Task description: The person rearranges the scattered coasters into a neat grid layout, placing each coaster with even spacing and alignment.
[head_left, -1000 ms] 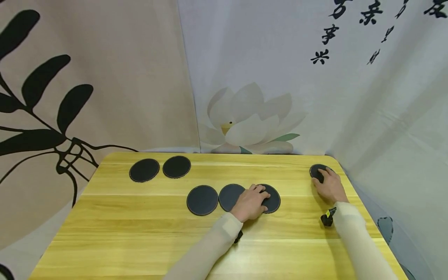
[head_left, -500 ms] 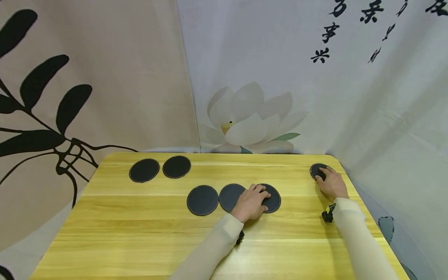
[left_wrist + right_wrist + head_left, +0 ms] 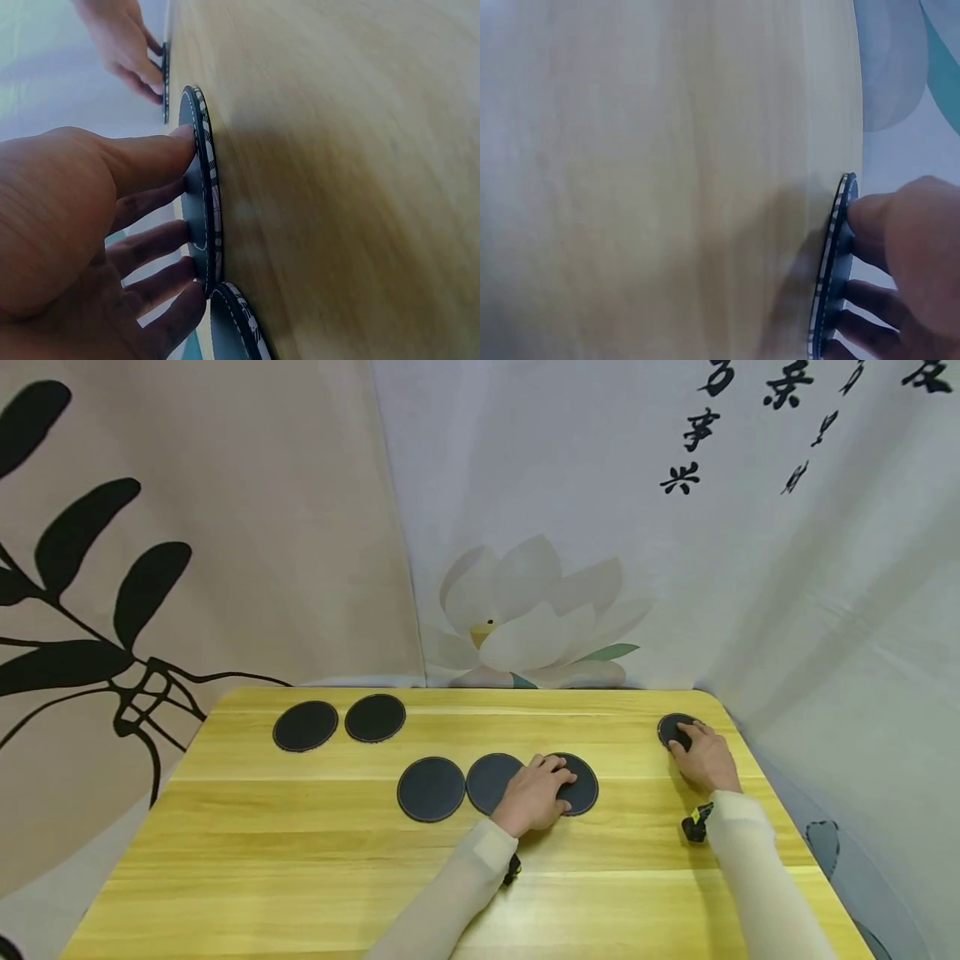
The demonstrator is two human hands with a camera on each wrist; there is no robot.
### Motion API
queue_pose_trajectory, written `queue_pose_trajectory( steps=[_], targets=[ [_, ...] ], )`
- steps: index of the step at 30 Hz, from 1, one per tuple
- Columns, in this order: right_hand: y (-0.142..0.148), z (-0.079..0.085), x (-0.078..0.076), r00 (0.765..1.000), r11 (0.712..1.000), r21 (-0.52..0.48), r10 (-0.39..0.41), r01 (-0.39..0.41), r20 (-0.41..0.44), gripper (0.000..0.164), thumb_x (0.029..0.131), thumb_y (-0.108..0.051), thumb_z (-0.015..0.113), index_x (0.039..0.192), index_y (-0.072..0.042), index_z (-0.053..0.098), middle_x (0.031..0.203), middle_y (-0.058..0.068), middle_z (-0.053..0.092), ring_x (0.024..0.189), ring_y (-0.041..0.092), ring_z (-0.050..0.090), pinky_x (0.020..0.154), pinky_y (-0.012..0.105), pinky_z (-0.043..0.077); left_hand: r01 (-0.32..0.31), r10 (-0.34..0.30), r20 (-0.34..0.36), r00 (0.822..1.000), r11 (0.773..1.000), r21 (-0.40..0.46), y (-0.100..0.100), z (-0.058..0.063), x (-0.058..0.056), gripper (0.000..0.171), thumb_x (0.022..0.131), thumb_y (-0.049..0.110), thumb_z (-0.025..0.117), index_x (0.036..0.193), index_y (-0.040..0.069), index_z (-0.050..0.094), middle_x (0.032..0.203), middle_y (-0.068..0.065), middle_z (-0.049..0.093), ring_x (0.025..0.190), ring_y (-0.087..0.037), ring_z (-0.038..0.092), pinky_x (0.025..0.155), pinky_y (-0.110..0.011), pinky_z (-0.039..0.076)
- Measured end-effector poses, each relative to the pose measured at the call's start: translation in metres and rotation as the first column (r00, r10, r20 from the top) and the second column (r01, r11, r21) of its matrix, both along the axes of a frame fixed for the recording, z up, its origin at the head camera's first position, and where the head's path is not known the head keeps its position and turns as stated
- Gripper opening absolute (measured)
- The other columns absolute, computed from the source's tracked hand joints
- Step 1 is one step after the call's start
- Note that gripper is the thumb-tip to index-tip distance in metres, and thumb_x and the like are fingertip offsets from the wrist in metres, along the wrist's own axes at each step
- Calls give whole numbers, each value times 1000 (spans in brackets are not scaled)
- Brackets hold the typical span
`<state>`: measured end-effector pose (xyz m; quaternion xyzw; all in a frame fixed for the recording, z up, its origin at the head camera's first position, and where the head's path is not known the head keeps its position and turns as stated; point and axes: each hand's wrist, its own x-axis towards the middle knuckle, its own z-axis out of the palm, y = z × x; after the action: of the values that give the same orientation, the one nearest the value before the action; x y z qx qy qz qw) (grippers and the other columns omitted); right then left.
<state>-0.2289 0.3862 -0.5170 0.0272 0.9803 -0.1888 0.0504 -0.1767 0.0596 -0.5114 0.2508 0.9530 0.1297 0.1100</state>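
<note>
My left hand (image 3: 531, 796) rests its spread fingertips and thumb on the top of a round black coaster (image 3: 583, 792), the rightmost in a row of three. In the left wrist view, that coaster (image 3: 196, 202) shows a pale stitched line and a patterned black-and-white edge. At the table's far right corner, my right hand (image 3: 708, 762) touches another black coaster (image 3: 672, 730) with its fingertips. The right wrist view shows the thumb and fingers against the top face of this coaster (image 3: 840, 262), which lies on the table. Neither hand wraps round its coaster.
The row's middle coaster (image 3: 489, 781), partly under my left hand, and left coaster (image 3: 431, 789) lie on the wooden table (image 3: 262, 860). Two more coasters, one left (image 3: 305, 726) and one right (image 3: 375, 718), lie near the far left edge. A printed curtain (image 3: 540, 485) hangs behind.
</note>
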Motion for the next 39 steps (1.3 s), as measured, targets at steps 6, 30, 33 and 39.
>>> queue_pose_trajectory(
  steps=[6, 30, 33, 39],
  targets=[
    [-5, -2, 6, 1000, 1000, 8, 5, -5, -9, 58, 107, -25, 48, 153, 9, 38, 157, 41, 25, 136, 66, 28, 110, 76, 31, -3, 3, -1, 1000, 1000, 7, 0, -2, 0, 45, 102, 42, 63, 146, 34, 57, 163, 6, 39, 147, -17, 39, 112, -35, 46],
    [-31, 2, 31, 999, 999, 31, 22, -22, -24, 55, 105, -24, 52, 149, 10, 45, 155, 40, 31, 136, 62, 35, 111, 71, 35, -1, 1, 8, 1000, 999, 42, 0, -2, -4, 45, 103, 39, 62, 146, 31, 57, 164, 3, 38, 147, -20, 39, 114, -37, 44],
    [-34, 3, 34, 999, 999, 35, 35, -33, -32, 54, 105, -23, 53, 148, 10, 46, 155, 40, 33, 136, 62, 35, 111, 71, 35, -2, 2, 7, 1000, 999, 43, 0, -1, -4, 44, 103, 38, 62, 146, 30, 58, 164, 3, 39, 146, -20, 39, 114, -37, 44],
    [-40, 3, 41, 998, 998, 38, 48, -46, -44, 53, 104, -22, 54, 146, 11, 47, 153, 40, 35, 135, 62, 37, 111, 70, 36, -10, 9, 13, 1000, 999, 35, 1, -1, -5, 43, 103, 37, 63, 145, 31, 58, 163, 4, 39, 146, -19, 39, 113, -37, 44]
  ],
)
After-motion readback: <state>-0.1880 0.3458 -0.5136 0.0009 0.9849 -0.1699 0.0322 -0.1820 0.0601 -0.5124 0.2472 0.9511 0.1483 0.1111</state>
